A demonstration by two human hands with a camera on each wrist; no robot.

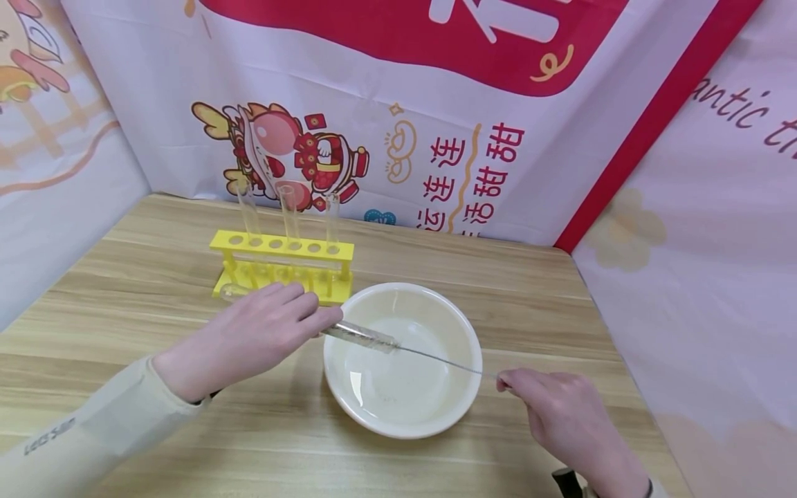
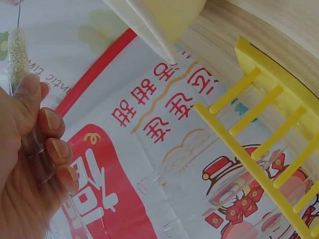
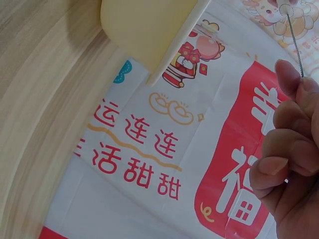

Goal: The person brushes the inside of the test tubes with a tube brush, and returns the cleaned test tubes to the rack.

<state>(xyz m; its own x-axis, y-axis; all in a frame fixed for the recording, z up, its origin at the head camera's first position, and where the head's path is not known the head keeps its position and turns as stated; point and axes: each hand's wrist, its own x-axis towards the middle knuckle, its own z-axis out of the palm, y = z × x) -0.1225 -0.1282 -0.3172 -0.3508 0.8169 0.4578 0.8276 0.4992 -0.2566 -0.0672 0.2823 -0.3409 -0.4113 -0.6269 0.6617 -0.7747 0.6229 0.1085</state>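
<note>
My left hand [image 1: 261,328] grips a clear glass test tube [image 1: 358,335] that slants over the left part of a white basin [image 1: 465,373]. Its rounded end pokes out beyond the knuckles, and the middle is hidden by the fingers. Inside the mouth of the tube sit the pale bristles of a test tube brush [image 2: 19,55]. The brush's thin twisted wire runs across the basin to my right hand [image 1: 569,418], which pinches its far end between thumb and forefinger just past the basin's right rim. In the right wrist view, the wire [image 3: 295,42] rises from those fingertips.
Behind the left hand stands a yellow test tube rack [image 1: 283,246] holding three clear tubes upright, one of them a glass tube [image 1: 289,214] in the middle. The wood-grain table [image 1: 529,297] ends at a printed cloth backdrop [image 1: 373,69], with more cloth along both sides.
</note>
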